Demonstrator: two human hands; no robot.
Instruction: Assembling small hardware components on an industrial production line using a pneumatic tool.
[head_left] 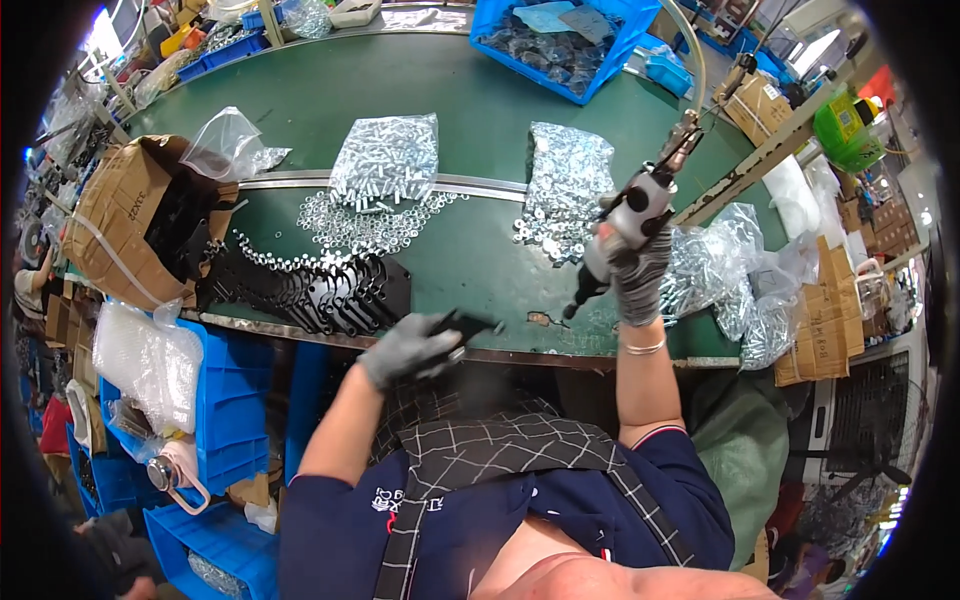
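My left hand (412, 350), in a grey glove, is closed on a small black part (466, 324) just above the table's near edge. Motion blurs its far side, and my fingers cover some of it. In a striped grey glove, my right hand (640, 275) grips a white and black power screwdriver (640, 207). Its dark tip slants down to the left over the tabletop, apart from the black part. Left of my left hand lies a row of black brackets (345, 297) with small metal pieces along their far side. Beyond them spreads a heap of silver nuts (350, 228).
Bags of metal pins (385, 155) and silver hardware (570, 165) lie on the green table (470, 90). A cardboard box (120, 220) of black parts stands at left, a blue crate (575, 85) at the back. More hardware bags (715, 260) lie right of my right hand.
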